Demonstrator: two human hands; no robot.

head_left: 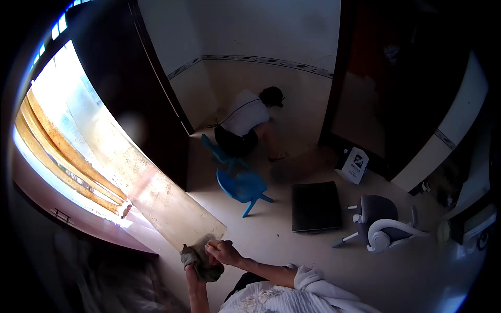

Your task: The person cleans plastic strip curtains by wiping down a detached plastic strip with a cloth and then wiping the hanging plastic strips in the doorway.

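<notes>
A crumpled, dirty grey cloth [210, 271] hangs bunched between my two hands, low in the middle of the head view. My left hand [191, 259] comes up from below, closed at the cloth's left side, with its fingers mostly covered by the fabric. From the right, my right hand [225, 252] reaches across with its fingers curled tightly against the upper part of the cloth. Just beyond both hands is the lower end of a long, pale, stained panel [172, 206], brightly lit from the left.
A person [248, 120] crouches by the far wall, near a blue plastic chair [241, 185]. Further right are a black box-like item [315, 207], a white printed bag [354, 166] and a grey-and-white seat [379, 221]. Yellow-orange curved strips [68, 161] stand at the bright opening on the left.
</notes>
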